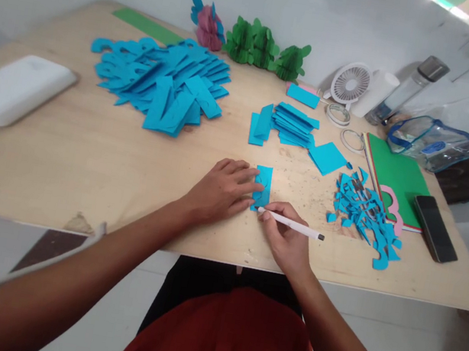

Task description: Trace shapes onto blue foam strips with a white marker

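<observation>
A small blue paper rectangle [262, 190] lies on the table near its front edge, with dark curved lines drawn on it. My left hand [223, 190] rests flat on the table, its spread fingertips pressing the paper's left side. In my right hand [289, 241] is a white pen [293, 224], its tip at the paper's lower end. Just beyond the paper lie a stack of folded blue papers [293, 126] and a blue square [328, 157].
A big pile of blue paper pieces [164, 83] spreads at the back left. Blue scraps [366, 209] lie at right, beside a green sheet stack [400, 179] and a phone [435, 228]. A white device [17, 88] sits far left; a small fan [351, 83] stands by the wall.
</observation>
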`<state>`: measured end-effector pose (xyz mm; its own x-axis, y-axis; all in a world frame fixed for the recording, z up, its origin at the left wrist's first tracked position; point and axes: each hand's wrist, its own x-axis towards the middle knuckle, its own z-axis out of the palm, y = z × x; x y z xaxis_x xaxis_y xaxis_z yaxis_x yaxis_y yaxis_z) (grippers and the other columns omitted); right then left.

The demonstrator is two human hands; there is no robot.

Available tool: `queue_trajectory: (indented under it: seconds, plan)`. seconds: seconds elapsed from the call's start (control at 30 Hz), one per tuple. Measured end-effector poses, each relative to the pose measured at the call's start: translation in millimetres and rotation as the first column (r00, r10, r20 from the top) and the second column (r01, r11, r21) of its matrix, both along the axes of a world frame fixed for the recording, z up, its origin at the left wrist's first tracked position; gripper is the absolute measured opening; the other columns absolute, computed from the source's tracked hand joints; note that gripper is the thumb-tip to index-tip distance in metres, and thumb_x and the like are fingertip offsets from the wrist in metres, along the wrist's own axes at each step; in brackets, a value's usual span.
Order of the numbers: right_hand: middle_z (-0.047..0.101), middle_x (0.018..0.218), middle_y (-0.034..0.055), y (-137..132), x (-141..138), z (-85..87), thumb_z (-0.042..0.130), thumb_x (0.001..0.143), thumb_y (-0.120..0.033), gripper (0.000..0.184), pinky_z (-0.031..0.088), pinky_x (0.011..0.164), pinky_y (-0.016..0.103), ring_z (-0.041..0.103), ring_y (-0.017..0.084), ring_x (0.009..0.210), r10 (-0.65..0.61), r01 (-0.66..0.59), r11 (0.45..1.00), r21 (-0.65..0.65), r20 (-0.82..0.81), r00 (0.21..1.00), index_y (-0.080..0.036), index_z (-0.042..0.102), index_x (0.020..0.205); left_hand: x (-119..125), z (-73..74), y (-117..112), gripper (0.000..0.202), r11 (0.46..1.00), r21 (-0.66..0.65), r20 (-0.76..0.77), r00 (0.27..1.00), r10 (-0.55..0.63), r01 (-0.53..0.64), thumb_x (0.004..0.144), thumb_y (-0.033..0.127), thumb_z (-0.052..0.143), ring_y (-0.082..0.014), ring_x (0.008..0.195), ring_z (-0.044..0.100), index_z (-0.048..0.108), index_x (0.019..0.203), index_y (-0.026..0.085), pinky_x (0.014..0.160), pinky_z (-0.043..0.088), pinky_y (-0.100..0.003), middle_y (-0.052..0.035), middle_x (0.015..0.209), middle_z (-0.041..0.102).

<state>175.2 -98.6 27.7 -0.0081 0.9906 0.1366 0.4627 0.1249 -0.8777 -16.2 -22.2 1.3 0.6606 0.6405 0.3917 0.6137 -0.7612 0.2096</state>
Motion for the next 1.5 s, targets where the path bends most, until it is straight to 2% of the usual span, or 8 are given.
queue_trajectory:
  seconds: [0.57,1.5]
  plan:
    - [0.074,0.081,0.0033,0.4,-2.5,1.9,0.056,0.087,-0.028,0.012,0.048,0.079,0.037,0.067,0.020,0.080,0.025,-0.031,0.998,0.051,0.115,0.993,-0.024,0.066,0.082,-0.6,-2.3,0.7,0.029,1.000,0.019,0.009,1.000,0.000,0.000,0.095,0.033,0.048,-0.0315,0.121,0.052,0.068,0.115,0.026,0.099,0.043,-0.051,-0.0092,0.129,0.064]
    - [0.075,0.083,0.0027,-1.2,-3.4,0.1,0.057,0.090,-0.029,0.012,0.047,0.081,0.039,0.068,0.021,0.081,0.018,-0.039,0.994,0.099,0.203,0.979,-0.025,0.067,0.084,0.3,-0.5,-0.8,0.029,1.000,0.000,0.002,1.000,0.002,-0.002,0.095,0.033,0.048,-0.0313,0.122,0.052,0.068,0.114,0.026,0.101,0.043,-0.051,-0.0087,0.129,0.064]
